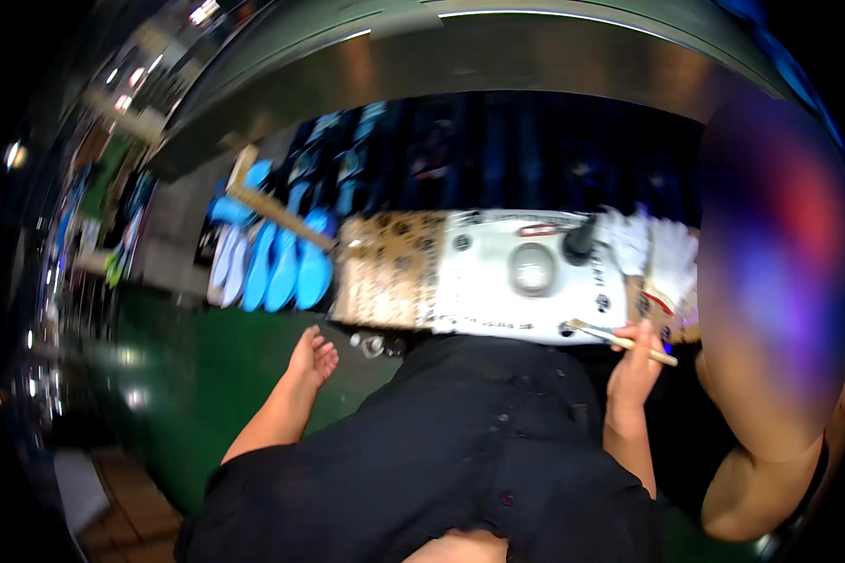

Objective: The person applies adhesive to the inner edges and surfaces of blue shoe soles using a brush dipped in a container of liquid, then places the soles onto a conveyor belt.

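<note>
- Gripping a thin pale wooden stick, right hand with fingers clamped around it, stick poking out left and right of the fist.
- Hovering just below the front edge of a white flat-topped box-like unit with a round grey disc, stick nearly touching that edge.
- Hanging with fingers loosely curled and holding nothing, left hand, well apart from the stick, above the green floor.
- Lying beside the white unit, a brown patterned cardboard panel; farther left, blue curved plastic pieces.
- Crowding in at right, another person's bare arm.
</note>
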### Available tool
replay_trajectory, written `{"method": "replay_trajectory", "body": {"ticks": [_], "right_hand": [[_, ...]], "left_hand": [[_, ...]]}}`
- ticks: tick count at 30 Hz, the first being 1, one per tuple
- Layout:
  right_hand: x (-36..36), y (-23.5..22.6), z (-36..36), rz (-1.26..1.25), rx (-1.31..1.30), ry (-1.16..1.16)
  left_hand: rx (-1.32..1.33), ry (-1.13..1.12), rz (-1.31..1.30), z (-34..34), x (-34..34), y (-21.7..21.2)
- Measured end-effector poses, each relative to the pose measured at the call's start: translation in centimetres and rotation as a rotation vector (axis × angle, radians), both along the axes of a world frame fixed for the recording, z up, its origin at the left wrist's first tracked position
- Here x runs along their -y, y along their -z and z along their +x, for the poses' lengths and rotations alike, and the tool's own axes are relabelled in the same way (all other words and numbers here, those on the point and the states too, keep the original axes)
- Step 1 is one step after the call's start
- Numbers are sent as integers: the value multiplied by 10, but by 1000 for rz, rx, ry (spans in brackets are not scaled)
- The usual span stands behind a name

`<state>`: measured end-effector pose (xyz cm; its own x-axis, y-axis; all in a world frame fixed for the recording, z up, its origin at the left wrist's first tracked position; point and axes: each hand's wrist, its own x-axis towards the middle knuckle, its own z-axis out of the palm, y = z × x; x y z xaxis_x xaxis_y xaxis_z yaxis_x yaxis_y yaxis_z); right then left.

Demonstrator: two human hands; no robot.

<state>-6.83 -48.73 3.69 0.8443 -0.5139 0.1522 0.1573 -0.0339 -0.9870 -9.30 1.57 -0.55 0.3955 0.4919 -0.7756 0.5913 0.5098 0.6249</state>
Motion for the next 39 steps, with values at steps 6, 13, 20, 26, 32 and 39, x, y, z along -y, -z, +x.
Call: {"method": "replay_trajectory", "body": {"ticks": [6,13,20,26,32,39], "right_hand": [[-34,-17,20,11,4,-160],[-46,-28,20,-25,-11,-158],[-44,-14,14,93,-147,-45],[-60,-30,29,-40,-125,-182],[-69,-50,35,9,-80,-276],[-72,-77,26,-171,145,-286]], "left_hand": [[216,-192,-39,0,-60,15],[352,-142,-158,70,-80,25],[810,-20,157,22,-44,-34],[659,158,345,0,26,-44],[834,363,290,29,104,-54],[1010,671,174,75,187,-98]]}}
